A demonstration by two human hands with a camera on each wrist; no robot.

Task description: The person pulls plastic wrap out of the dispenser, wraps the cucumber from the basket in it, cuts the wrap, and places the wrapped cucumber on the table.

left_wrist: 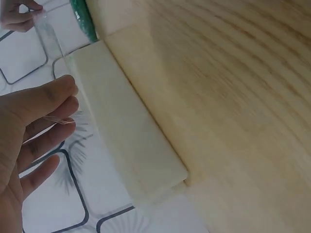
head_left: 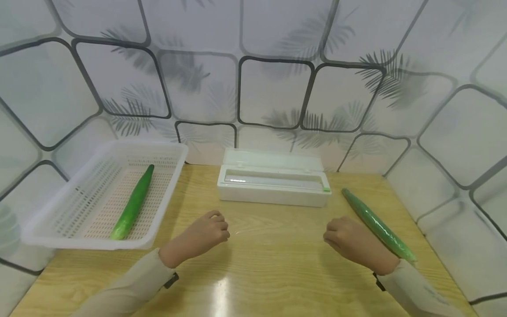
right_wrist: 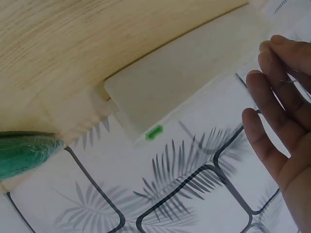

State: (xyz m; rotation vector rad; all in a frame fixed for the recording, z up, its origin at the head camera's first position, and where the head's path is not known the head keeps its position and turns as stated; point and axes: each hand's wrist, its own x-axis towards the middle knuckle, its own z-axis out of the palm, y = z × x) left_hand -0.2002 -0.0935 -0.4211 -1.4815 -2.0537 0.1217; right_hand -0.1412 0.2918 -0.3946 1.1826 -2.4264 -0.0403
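A sheet of clear cling film [head_left: 277, 233] spans the gap between my two hands, in front of the white cling film box. My left hand [head_left: 203, 235] pinches one corner between thumb and forefinger; a wrinkled bit of film shows by its fingers [left_wrist: 63, 104] in the left wrist view. At the opposite corner, my right hand [head_left: 350, 242] pinches the film with thumb and forefinger, the other fingers loosely extended in the right wrist view. The box [head_left: 273, 196] stands with its lid up, a green slider at its right end. Beside my right hand lies a film-wrapped cucumber [head_left: 376, 224].
On the left, a white plastic basket [head_left: 89, 243] holds another green cucumber [head_left: 134, 202]. A patterned wall [head_left: 273, 92] rises behind the wooden table [head_left: 269, 281] and along both its sides.
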